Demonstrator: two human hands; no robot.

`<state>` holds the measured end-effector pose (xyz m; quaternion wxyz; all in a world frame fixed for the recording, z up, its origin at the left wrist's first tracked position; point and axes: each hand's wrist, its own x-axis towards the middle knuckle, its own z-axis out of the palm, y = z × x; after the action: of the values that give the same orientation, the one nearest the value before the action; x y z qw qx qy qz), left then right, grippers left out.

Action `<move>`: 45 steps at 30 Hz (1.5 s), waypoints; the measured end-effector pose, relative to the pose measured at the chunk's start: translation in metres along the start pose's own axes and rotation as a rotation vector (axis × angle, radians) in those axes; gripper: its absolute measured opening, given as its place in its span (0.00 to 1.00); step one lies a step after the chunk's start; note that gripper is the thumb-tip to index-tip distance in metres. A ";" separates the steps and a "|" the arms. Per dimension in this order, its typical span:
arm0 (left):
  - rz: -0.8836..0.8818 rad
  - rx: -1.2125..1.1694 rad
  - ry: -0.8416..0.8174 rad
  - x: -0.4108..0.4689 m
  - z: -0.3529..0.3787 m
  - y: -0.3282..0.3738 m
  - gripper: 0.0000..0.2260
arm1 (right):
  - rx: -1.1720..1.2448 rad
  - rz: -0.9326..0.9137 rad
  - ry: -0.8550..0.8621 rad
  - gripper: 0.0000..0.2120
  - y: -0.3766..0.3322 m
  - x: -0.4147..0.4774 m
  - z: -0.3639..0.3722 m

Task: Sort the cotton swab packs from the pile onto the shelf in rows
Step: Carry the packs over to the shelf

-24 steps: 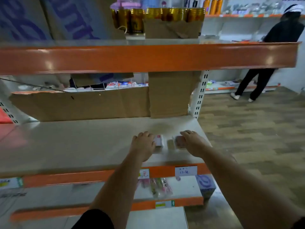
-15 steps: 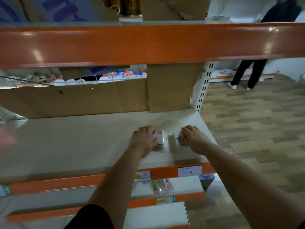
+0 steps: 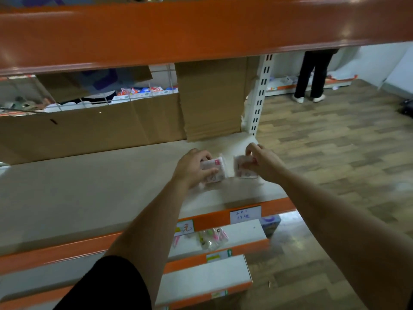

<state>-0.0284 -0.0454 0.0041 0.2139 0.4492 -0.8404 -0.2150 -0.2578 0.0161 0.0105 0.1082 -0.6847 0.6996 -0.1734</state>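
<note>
- Two small clear-plastic cotton swab packs with pink and red print are at the right end of the shelf, one in each hand: the left-hand pack (image 3: 214, 170) and the right-hand pack (image 3: 242, 168) sit side by side with a narrow gap between them.
- Both packs are low over the board (motion blur hides whether their lower edges touch it).
- The left hand (image 3: 193, 167) grips its pack, fingers curled over the top and thumb across the front face.
- The right hand (image 3: 262, 163) holds its pack from the right side, with the fingertips (image 3: 251, 151) bent over the top edge.
- Under both hands lies the cream-white shelf board (image 3: 89, 193), which has an orange front lip.
- Just below the right wrist, a white handwritten price label (image 3: 245, 214) is stuck on that lip.
- Beyond the fingers stands a brown cardboard backing (image 3: 89, 130), and beside it, past the right hand, a white slotted upright (image 3: 259, 97).
- Above both hands runs a broad orange shelf beam (image 3: 201, 30).
- Beneath the forearms, on a lower white shelf, lie a few small clear packets with pink and green contents (image 3: 212, 238); a blue box (image 3: 270, 222) sits just right of them.
- Far beyond the right hand, a person in dark trousers and white shoes (image 3: 311, 74) stands on the wood-pattern floor (image 3: 335, 153).
</note>
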 end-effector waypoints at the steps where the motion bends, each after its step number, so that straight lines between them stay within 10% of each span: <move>1: 0.012 -0.021 -0.006 0.005 0.002 0.008 0.13 | -0.004 0.001 0.025 0.18 0.004 -0.002 -0.007; 26: 0.279 0.006 -0.130 0.170 0.215 0.326 0.12 | -0.025 0.378 0.169 0.20 0.333 -0.127 -0.197; 45: 0.127 -0.131 -0.125 0.338 0.336 0.346 0.18 | -0.086 0.417 0.069 0.14 0.506 0.008 -0.198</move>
<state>-0.6145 -0.1001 -0.0221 0.2032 0.3657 -0.8630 -0.2832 -0.8004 0.0274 -0.0054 0.0885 -0.5229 0.8360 -0.1409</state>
